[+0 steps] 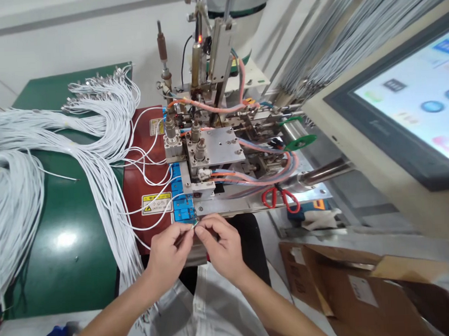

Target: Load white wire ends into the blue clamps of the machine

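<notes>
My left hand (168,251) is closed in a pinch at the near end of the machine's blue fixtures (182,207). Between its fingertips is the end of a white cable, with a bit of green wire (195,223) showing. My right hand (222,243) meets it, thumb and forefinger pinched on the thin wires at that same end. The fingers cover most of the cable end. Other white cables (156,198) run from the left into the blue fixtures. A thick bundle of white cables (100,196) hangs beside my left forearm.
A machine with metal blocks (217,147) and air hoses stands ahead. Red-handled scissors (280,197) lie on its plate, near a green spool (301,142). A touch screen (406,96) juts in from the right above a cardboard box (353,287). Green table (82,278) at left.
</notes>
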Demonstrator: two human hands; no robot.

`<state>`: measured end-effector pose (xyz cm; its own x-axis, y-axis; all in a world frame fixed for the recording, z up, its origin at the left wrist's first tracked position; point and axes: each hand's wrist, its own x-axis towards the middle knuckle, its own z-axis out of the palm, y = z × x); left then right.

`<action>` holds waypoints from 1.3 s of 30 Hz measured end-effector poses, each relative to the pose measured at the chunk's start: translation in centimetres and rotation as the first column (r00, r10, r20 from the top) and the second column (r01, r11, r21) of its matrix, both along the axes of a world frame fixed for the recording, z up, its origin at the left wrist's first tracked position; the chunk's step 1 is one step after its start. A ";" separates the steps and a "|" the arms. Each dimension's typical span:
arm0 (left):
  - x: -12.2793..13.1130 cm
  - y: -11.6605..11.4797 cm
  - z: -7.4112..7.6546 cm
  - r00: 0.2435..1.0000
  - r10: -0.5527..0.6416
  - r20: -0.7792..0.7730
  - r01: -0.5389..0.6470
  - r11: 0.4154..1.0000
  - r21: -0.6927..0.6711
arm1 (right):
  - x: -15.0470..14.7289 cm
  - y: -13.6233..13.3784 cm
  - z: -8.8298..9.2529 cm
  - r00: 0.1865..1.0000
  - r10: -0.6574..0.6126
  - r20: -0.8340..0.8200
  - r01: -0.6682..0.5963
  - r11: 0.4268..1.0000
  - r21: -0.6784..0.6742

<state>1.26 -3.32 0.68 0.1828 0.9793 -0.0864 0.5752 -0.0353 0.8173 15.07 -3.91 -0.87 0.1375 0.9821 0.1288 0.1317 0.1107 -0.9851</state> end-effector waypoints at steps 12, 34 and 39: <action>0.1 0.0 -0.7 0.999 0.020 0.029 -0.019 1.000 -0.021 | 0.2 0.5 -0.4 0.984 0.027 -0.175 -0.057 0.984 -0.167; -2.5 4.1 -1.2 0.928 -0.167 -0.334 0.206 0.975 0.085 | 1.3 3.1 -3.5 0.910 0.138 0.392 -0.056 0.976 -0.212; -2.4 4.1 -1.3 0.914 -0.181 -0.363 0.232 0.967 0.103 | 1.8 3.6 -3.7 0.896 0.210 0.391 -0.147 0.972 -0.186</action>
